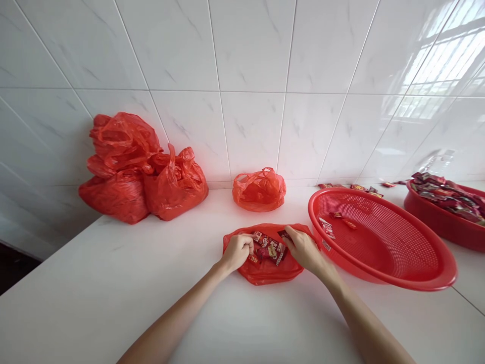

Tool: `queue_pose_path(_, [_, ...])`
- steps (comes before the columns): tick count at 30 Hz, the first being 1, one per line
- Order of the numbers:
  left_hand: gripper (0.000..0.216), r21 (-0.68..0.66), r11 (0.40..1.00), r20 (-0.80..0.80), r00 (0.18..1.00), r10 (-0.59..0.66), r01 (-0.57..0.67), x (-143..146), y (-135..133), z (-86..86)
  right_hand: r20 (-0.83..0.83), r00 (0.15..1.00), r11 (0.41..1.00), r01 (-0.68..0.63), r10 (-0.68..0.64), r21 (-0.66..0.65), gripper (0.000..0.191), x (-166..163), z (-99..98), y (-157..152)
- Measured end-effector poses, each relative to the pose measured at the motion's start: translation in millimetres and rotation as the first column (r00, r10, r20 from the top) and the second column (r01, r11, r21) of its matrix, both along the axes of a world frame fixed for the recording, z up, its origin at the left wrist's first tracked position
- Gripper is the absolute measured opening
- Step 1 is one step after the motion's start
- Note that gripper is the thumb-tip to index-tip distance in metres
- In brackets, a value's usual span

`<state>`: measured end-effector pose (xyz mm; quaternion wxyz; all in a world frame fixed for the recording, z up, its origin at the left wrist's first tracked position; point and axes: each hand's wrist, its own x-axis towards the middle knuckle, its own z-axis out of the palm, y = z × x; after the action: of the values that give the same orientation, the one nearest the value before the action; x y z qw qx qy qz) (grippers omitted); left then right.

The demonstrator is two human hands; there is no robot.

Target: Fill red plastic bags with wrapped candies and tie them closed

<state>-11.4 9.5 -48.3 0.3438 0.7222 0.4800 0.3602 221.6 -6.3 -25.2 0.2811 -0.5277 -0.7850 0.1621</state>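
Note:
An opened red plastic bag (261, 278) lies on the white counter before me, with several wrapped snacks (271, 252) in dark red and dark brown packets inside. My left hand (238, 252) is closed at the bag's left side, its fingers curled over the opening. What its fingertips pinch is hidden. At the bag's right side, my right hand (304, 248) is closed on a small dark snack packet (283, 234), partly covered by the fingers. Just right of that hand stands a large red colander (394, 242), tilted, with a few packets in it.
Behind the bag sits another red plastic bag (259, 192), its top open. Several full red bags (132, 172) are piled against the tiled wall at left. A red basin (435, 215) heaped with packets stands at far right. Loose packets (358, 187) lie along the wall.

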Motion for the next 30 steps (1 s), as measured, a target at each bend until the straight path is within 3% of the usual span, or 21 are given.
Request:
queue_pose_path(4, [0.028, 0.002, 1.000, 0.002, 1.000, 0.002, -0.002, 0, -1, -0.3, -0.066, 0.997, 0.998, -0.051, 0.049, -0.027, 0.022, -8, 4.4, -2])
queue_pose_path(7, [0.029, 0.003, 1.000, 0.006, 1.000, -0.007, 0.007, 1, 0, -1.6, -0.255, 0.964, 0.987, -0.113, 0.080, -0.115, 0.025, -14, 6.9, -3])
queue_pose_path(11, [0.028, 0.018, 1.000, 0.018, 1.000, -0.005, 0.005, 3, 0, -1.4, -0.589, 0.802, 0.895, -0.332, 0.102, -0.297, 0.015, -16, 6.2, -4])
queue_pose_path(14, [0.030, 0.055, 0.998, 0.051, 0.999, 0.016, -0.019, 6, -4, 5.0, -0.669, 0.734, 0.850, -0.422, 0.117, -0.315, 0.023, -16, 3.9, -4])
queue_pose_path(17, [0.036, 0.072, 0.997, 0.119, 0.993, -0.017, 0.008, 11, -10, 15.8, -0.666, 0.733, 0.846, -0.439, 0.141, -0.304, 0.027, -18, 2.8, -5])
queue_pose_path(21, [0.019, 0.040, 0.996, 0.202, 0.976, -0.084, 0.078, 17, -15, 25.2, -0.692, 0.718, 0.854, -0.403, 0.074, -0.327, 0.037, -22, 3.3, -8])
queue_pose_path(26, [0.018, 0.062, 0.998, 0.227, 0.974, -0.017, 0.004, 19, -14, 26.1, -0.718, 0.696, 0.887, -0.326, -0.009, -0.326, 0.034, -23, 3.2, -8])
queue_pose_path(30, [0.021, 0.036, 0.999, 0.206, 0.978, -0.001, -0.007, 13, -9, 31.7, -0.696, 0.718, 0.942, -0.240, 0.010, -0.234, 0.030, -18, 6.3, -6])
